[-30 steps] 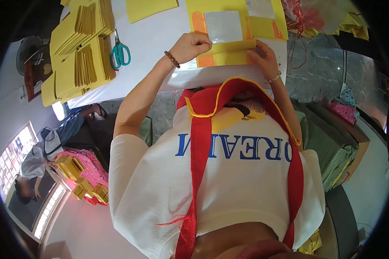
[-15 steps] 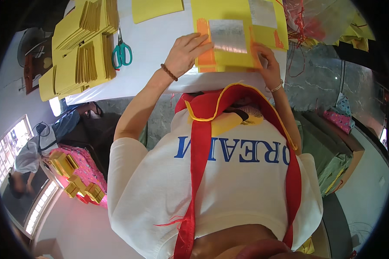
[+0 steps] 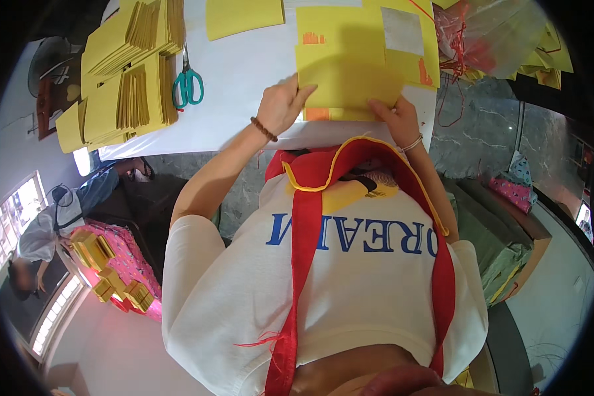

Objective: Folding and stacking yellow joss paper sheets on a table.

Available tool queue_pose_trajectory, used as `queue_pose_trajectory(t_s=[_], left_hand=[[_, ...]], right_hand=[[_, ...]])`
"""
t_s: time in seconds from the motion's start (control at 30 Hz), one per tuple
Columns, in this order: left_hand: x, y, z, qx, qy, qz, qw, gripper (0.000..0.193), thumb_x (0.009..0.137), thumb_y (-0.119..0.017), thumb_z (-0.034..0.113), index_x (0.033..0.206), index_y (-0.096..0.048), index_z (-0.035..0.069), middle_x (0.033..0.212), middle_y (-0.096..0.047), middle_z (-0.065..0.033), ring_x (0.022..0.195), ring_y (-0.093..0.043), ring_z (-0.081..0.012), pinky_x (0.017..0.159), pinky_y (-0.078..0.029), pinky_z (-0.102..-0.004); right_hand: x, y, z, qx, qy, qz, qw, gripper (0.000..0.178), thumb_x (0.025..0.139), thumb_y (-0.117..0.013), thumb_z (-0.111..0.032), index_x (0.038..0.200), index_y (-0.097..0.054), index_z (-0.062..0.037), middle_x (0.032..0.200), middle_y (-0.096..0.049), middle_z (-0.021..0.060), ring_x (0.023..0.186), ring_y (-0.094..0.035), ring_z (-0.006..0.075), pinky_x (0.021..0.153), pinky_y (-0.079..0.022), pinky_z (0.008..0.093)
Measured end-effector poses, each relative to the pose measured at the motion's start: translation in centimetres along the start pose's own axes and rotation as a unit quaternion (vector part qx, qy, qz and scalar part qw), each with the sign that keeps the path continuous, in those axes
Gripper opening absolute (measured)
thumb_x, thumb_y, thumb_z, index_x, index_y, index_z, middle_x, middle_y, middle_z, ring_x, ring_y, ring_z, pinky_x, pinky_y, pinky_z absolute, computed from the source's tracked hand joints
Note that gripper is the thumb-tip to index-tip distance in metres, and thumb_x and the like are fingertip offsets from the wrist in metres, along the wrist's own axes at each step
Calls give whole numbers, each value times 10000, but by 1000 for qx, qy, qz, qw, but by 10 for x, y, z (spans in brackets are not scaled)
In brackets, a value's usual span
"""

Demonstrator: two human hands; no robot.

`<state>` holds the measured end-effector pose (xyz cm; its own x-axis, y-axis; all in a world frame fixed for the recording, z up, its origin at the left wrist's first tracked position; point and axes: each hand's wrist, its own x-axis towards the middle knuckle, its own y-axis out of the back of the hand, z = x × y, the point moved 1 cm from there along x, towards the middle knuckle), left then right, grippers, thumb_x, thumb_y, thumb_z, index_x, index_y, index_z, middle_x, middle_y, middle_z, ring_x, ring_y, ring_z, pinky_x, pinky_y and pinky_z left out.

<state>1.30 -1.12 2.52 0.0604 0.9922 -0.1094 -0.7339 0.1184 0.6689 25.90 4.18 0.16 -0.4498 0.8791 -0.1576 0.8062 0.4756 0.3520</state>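
Squaring up over the work now, beyond the red apron at lower centre, both hands have a plain yellow sheet between them at upper centre: the left hand pinching its left edge, thumb on top, the right hand gripping the lower right corner. And there's the change! Half a second ago a shiny patch lay bare here between orange strips; now the sheet hides it, leaving only an orange strip below and an orange smear above. For the work, I'd judge that a covering layer is going on, with its alignment in play; whether it's pressed down I can't tell. Just beside it at upper right, a neighbouring yellow piece shows its silver panel uncovered. Across the white counter, teal-handled scissors lie untouched near the yellow stacks at upper left. Farther off, at the left edge, another person stands by yellow bundles on pink cloth.
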Motion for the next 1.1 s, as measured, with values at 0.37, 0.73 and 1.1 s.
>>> queue_pose_trajectory(t_s=[0.37, 0.73, 1.1], left_hand=[[35, -18, -32, -189, 147, 14, 971, 316, 860, -536, 296, 966, -557, -2, 657, -601, -106, 608, -584, -210, 565, -441, -338], [37, 6, 8, 30, 16, 178, 983, 369, 805, -623, 238, 1064, -511, 0, 932, -628, -112, 798, -596, -263, 671, -459, -383], [23, -44, 20, 238, -232, -24, 943, 675, 788, -576, 468, 1343, -365, 147, 1386, -338, -122, 1293, -277, -302, 1036, -229, -478]], right_hand=[[18, -7, 0, -75, -41, 140, 986, 441, 747, -686, -257, 1150, -588, -107, 716, -600, 51, 525, -442, 96, 507, -377, 244], [26, -12, 8, -56, 8, 178, 982, 441, 767, -681, -185, 1179, -575, -72, 788, -611, 24, 629, -475, 53, 567, -402, 206], [9, -13, -15, -186, 23, 172, 967, 466, 763, -654, -286, 1182, -560, -103, 1189, -544, 137, 1067, -535, 238, 907, -373, 397]])
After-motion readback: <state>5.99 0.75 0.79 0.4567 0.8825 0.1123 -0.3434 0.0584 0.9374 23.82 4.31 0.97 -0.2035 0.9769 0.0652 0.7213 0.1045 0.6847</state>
